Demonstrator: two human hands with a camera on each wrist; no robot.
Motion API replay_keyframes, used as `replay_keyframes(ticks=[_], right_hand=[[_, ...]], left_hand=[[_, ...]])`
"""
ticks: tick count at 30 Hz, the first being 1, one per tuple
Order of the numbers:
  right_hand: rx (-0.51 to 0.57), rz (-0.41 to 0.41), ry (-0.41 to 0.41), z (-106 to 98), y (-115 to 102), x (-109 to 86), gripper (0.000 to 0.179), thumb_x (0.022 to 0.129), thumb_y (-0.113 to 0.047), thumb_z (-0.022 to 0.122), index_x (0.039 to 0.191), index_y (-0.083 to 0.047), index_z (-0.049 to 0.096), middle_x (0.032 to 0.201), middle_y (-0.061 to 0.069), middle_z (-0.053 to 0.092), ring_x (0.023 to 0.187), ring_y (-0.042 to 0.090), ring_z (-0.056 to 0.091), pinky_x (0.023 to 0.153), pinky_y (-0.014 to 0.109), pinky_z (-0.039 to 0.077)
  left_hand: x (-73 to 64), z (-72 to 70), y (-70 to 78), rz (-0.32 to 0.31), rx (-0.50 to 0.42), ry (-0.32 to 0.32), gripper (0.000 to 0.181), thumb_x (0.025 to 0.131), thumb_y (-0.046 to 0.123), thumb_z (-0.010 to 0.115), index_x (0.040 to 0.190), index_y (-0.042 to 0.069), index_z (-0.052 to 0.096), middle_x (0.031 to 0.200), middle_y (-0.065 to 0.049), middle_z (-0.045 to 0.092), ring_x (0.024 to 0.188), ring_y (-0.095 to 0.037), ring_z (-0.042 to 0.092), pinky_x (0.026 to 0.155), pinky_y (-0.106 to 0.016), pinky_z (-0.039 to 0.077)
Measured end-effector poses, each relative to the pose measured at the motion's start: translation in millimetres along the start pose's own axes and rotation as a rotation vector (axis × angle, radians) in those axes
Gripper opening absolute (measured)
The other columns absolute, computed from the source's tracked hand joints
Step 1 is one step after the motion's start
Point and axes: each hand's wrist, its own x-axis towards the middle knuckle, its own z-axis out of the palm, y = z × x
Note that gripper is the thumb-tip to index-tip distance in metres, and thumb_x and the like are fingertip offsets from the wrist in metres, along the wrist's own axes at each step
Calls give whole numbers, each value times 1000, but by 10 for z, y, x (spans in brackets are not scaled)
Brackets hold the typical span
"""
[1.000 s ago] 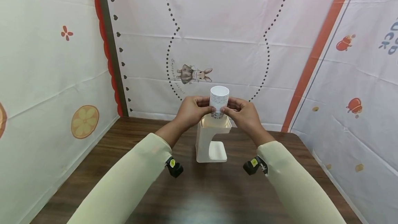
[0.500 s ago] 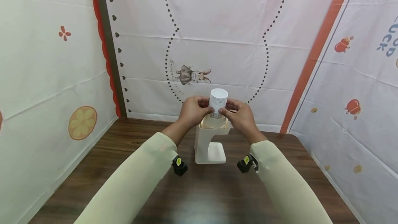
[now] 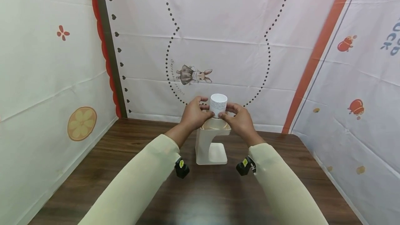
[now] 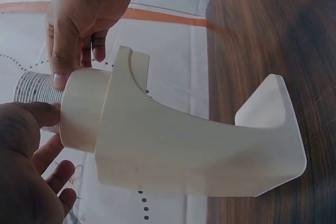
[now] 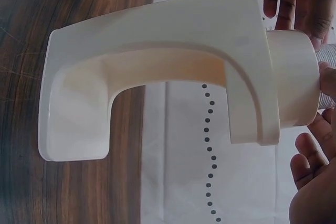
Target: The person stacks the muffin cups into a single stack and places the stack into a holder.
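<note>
A stack of white paper cups (image 3: 218, 102) stands upright in the round collar (image 3: 215, 124) on top of a cream cup dispenser (image 3: 204, 145). Its lower part is hidden inside the collar. My left hand (image 3: 193, 114) pinches the stack from the left, thumb at the collar's rim. From the right, my right hand (image 3: 240, 120) holds it the same way. Ribbed cup rims (image 4: 37, 87) show between both thumbs in the left wrist view. The right wrist view has the dispenser's C-shaped body (image 5: 163, 30) in front of the hands.
The dispenser stands on a dark wooden table (image 3: 200, 190), near its back edge. A printed white cloth (image 3: 231, 20) hangs behind, with more cloth at the left and right sides. Black wrist cameras (image 3: 182, 168) sit on both sleeves.
Both hands have moved down with the cup stack, which sinks deeper into the collar. The printed pattern low on the cups has gone out of sight. The dispenser stays in place.
</note>
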Motion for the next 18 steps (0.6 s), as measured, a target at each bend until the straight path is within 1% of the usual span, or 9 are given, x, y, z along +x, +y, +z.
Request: replay_keyframes(ticks=[11,16,18], right_hand=[[10,9,-16,-33,-21,-21,59,92,-32,79,143,-11,57,137,8,64,139,25,46,111,51,39],[19,6,-10,-22,-15,-35,59,92,-31,79,143,-11,56,137,8,64,136,25,49,110,49,40],[21,18,-7,-20,-12,-42,61,91,-32,79,144,-11,55,139,8,63,132,28,51,107,49,42]], left_hand=[[-13,-22,40,-1,19,-26,63,86,16,82,141,8,52,122,-11,71,116,-28,66,92,-42,55],[-19,-17,29,0,28,-26,62,87,18,82,140,8,53,121,-11,71,117,-29,65,92,-42,55],[-24,-17,24,-2,28,-27,61,87,19,82,140,8,54,121,-10,71,118,-31,64,92,-42,55]])
